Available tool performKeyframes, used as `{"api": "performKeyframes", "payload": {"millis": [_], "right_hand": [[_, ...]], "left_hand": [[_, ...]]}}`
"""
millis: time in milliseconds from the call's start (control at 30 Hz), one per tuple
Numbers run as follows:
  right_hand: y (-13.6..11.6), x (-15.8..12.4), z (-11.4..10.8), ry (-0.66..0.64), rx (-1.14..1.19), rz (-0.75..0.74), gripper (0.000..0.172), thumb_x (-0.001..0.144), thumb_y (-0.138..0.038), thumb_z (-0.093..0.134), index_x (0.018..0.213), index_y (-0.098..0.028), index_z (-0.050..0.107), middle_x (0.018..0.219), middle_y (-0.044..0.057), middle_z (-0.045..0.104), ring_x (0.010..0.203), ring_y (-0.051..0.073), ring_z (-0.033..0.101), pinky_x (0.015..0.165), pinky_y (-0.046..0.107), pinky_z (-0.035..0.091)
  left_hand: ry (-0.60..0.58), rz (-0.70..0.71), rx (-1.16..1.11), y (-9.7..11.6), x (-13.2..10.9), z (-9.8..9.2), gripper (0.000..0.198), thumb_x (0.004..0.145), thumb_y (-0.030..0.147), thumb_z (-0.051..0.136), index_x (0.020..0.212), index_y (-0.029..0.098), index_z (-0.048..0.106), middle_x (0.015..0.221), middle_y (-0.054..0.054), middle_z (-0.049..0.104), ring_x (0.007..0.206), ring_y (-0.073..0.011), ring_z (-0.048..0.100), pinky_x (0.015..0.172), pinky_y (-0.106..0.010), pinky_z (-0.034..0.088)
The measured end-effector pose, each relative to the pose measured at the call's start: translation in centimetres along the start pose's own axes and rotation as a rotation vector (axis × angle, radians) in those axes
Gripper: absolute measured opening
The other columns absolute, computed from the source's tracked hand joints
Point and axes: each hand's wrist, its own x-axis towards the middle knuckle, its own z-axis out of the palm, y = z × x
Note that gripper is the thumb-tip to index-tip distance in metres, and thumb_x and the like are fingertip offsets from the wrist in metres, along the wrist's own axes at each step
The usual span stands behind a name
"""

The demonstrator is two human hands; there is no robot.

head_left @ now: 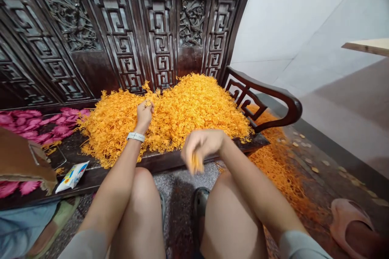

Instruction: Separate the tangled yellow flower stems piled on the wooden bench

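A big heap of small orange-yellow flowers (197,109) covers the right part of the dark wooden bench seat. My left hand (144,114), with a pale watch band (135,136) on its wrist, reaches over the heap, its fingers closed on a flower sprig (147,103). Nearer to me, my right hand (204,145) hangs in front of the seat's edge, over the floor. Its fingers are curled and smeared by motion around an orange flower piece (197,162), whose exact shape is blurred.
Pink flowers (62,129), a cardboard box (26,160) and a white-blue packet (72,177) are on the bench's left. The carved backrest (158,28) and armrest (285,107) bound the heap. Orange stems (279,166) lie on the floor at right. Another person's leg (27,226) is at lower left.
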Motion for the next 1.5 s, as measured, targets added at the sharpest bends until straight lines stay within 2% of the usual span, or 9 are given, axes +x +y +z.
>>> {"api": "performKeyframes", "payload": {"millis": [100,167,433,667,833,1067,1300,1400,1500], "right_hand": [[1.1,-1.8,-2.7,0.861,0.202,-0.327,0.052,0.094,-0.070,0.067,0.093,-0.019,0.076,0.073,0.002,0.069,0.060,0.010,0.059,0.055,0.021,0.048],[2.1,-2.2,-4.3,1.147,0.331,-0.345,0.052,0.102,-0.068,0.056,0.098,-0.019,0.074,0.078,0.002,0.068,0.062,0.008,0.056,0.055,0.019,0.046],[2.8,1.2,-2.6,1.284,-0.274,-0.243,0.063,0.086,-0.053,0.083,0.134,-0.027,0.051,0.108,0.006,0.068,0.081,0.017,0.063,0.065,0.030,0.053],[4.7,1.0,-4.3,1.416,-0.556,-0.256,0.037,0.099,-0.059,0.065,0.100,-0.022,0.057,0.083,0.002,0.063,0.071,0.015,0.060,0.065,0.032,0.051],[5.2,0.8,-4.4,1.275,-0.567,-0.202,0.045,0.095,-0.058,0.072,0.121,-0.024,0.057,0.106,0.007,0.067,0.084,0.018,0.065,0.069,0.033,0.055],[4.7,0.4,-4.1,1.277,-0.783,-0.085,0.028,0.106,-0.048,0.056,0.095,-0.022,0.055,0.078,0.002,0.061,0.072,0.016,0.056,0.069,0.031,0.044],[2.8,0.9,-2.9,1.135,-1.114,0.038,0.017,0.108,-0.024,0.047,0.099,-0.019,0.059,0.081,0.003,0.062,0.071,0.015,0.050,0.073,0.031,0.037],[1.1,2.8,1.0,0.886,-1.082,-0.064,0.014,0.100,-0.013,0.050,0.094,-0.018,0.061,0.084,0.003,0.066,0.077,0.015,0.056,0.077,0.030,0.041],[-0.4,4.4,5.1,0.400,-0.865,-0.203,0.015,0.101,-0.012,0.050,0.095,-0.018,0.063,0.098,0.004,0.072,0.091,0.014,0.064,0.086,0.029,0.048]], "left_hand": [[0.018,0.056,0.063,0.4,-0.4,-0.1,0.028,0.098,0.018,0.051,0.072,0.020,0.059,0.060,0.000,0.051,0.055,-0.0135,0.043,0.057,-0.027,0.031],[0.005,0.148,0.174,1.2,-1.1,0.3,0.028,0.098,0.016,0.050,0.073,0.020,0.060,0.060,0.000,0.051,0.056,-0.0149,0.044,0.059,-0.029,0.030],[-0.189,0.510,0.824,4.5,-5.1,3.2,0.018,0.095,0.012,0.060,0.105,0.018,0.073,0.086,-0.011,0.074,0.073,-0.0253,0.063,0.064,-0.033,0.031],[-0.341,0.520,1.145,5.4,-6.8,4.9,0.021,0.106,0.019,0.049,0.105,0.018,0.070,0.098,-0.014,0.078,0.091,-0.0273,0.073,0.069,-0.034,0.039],[-0.308,0.552,1.215,5.6,-7.0,4.5,0.030,0.111,0.028,0.044,0.107,0.018,0.071,0.099,-0.014,0.079,0.092,-0.0279,0.073,0.068,-0.036,0.039],[-0.337,0.632,1.146,4.6,-6.7,4.2,0.028,0.111,0.026,0.044,0.101,0.019,0.069,0.098,-0.013,0.076,0.092,-0.0270,0.070,0.068,-0.036,0.036],[-0.295,0.312,0.407,3.0,-5.7,5.3,0.041,0.104,0.031,0.050,0.064,0.021,0.049,0.059,-0.001,0.052,0.060,-0.0165,0.048,0.061,-0.030,0.030],[-0.151,0.097,0.168,2.4,-3.9,4.9,0.044,0.104,0.034,0.051,0.062,0.020,0.050,0.056,0.000,0.050,0.055,-0.0137,0.044,0.056,-0.027,0.032],[0.026,-0.088,0.073,1.6,-2.1,3.5,0.048,0.109,0.035,0.047,0.064,0.019,0.054,0.053,-0.001,0.051,0.049,-0.0119,0.042,0.049,-0.024,0.030]]}}
